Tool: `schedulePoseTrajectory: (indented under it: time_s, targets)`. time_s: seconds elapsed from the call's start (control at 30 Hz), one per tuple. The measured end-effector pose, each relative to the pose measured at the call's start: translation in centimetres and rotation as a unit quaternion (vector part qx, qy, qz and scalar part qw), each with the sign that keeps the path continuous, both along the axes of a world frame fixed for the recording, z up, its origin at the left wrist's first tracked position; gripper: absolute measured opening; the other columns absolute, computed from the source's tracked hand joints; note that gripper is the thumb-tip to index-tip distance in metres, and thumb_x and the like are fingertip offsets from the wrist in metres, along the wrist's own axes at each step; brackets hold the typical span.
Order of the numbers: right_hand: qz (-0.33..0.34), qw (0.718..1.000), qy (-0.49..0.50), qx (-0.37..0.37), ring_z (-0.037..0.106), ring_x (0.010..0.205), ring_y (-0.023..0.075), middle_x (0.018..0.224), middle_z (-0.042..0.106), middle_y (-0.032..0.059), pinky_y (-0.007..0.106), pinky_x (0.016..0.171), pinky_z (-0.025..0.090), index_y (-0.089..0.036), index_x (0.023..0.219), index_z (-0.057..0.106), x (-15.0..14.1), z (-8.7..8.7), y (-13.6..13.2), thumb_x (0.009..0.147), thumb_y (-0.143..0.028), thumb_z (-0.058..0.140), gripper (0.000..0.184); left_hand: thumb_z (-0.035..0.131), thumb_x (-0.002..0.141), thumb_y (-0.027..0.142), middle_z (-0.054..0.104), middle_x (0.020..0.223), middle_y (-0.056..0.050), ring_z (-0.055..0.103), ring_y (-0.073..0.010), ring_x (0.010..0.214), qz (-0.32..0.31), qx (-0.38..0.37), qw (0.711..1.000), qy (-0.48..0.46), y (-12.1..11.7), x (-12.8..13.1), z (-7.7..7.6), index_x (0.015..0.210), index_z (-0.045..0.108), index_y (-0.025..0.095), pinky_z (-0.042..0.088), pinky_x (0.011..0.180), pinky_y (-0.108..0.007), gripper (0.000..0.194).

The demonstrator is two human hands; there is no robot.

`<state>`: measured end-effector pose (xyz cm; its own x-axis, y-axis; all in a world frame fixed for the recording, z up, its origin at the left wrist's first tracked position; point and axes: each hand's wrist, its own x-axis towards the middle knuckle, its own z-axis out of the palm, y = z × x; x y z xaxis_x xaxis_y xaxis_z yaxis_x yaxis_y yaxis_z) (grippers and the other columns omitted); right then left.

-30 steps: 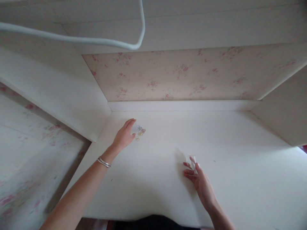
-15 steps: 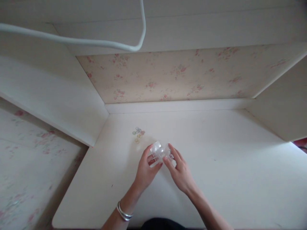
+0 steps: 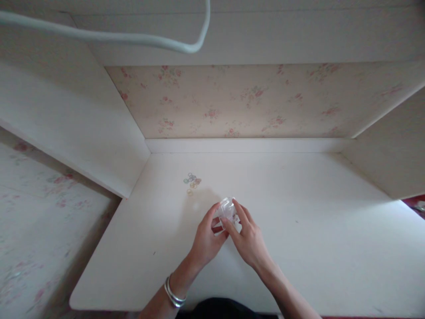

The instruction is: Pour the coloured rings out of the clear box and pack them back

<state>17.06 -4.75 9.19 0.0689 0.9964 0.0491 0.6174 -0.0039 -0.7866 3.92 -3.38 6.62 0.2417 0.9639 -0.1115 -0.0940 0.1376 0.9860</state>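
A small clear plastic container (image 3: 227, 208) is held between both hands above the white desk. My left hand (image 3: 206, 237) is curled round its left side, thumb underneath and fingers behind. From the right, my right hand (image 3: 248, 239) grips it with thumb in front and fingertips at the top edge. Glare and the fingers hide its exact shape, and whether its parts are joined I cannot tell. Beyond the hands lies a loose cluster of small thin rings (image 3: 192, 179), some greyish green and some yellowish or pinkish.
The white desk (image 3: 299, 261) has a raised back edge and side panels (image 3: 73, 106). A white tube-like arm (image 3: 139, 39) crosses overhead at upper left. Tiny dark specks (image 3: 154, 253) dot the desk. Floral wallpaper (image 3: 212, 106) covers the wall behind.
Two clear pieces that showed side by side, one in each hand, have come together into one compact shape. My left hand has moved right, towards the right hand. The rings lie as before.
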Motion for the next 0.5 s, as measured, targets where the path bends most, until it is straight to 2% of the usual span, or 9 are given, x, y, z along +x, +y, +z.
schedulePoseTrajectory:
  time_s: [0.3,0.43,0.5]
  targets:
    - [-0.029,0.999,-0.021,-0.009,0.062,0.099,0.0252,0.127,0.052,0.0076,0.038,0.077,0.053,-0.030,0.135,0.039,-0.1,0.4,-0.8,0.083,-0.050,0.049,0.056,0.067,0.075,0.020,0.054,0.126,-0.011,0.059,-0.0252,0.107,-0.027,0.019,0.999,-0.009,-0.6,-0.6,0.7,0.130,0.038,0.026,0.054,0.086,-0.040,0.062]
    - [-0.030,0.999,0.030,-0.018,0.062,0.098,0.0239,0.130,0.051,0.0072,0.037,0.078,0.054,-0.030,0.135,0.041,0.1,0.7,-1.2,0.081,-0.049,0.054,0.059,0.066,0.076,0.019,0.054,0.126,-0.010,0.057,-0.0251,0.110,-0.074,-0.034,0.993,-0.091,-1.2,-1.4,1.4,0.136,0.031,0.029,0.049,0.092,-0.041,0.070]
    - [-0.013,0.995,0.090,-0.034,0.061,0.100,0.0224,0.131,0.049,0.0075,0.035,0.079,0.054,-0.029,0.133,0.045,0.5,0.8,-1.4,0.082,-0.048,0.052,0.054,0.065,0.077,0.022,0.049,0.133,-0.009,0.054,-0.0256,0.114,-0.062,-0.066,0.990,-0.111,-1.3,-1.8,1.7,0.135,0.033,0.031,0.049,0.091,-0.039,0.067]
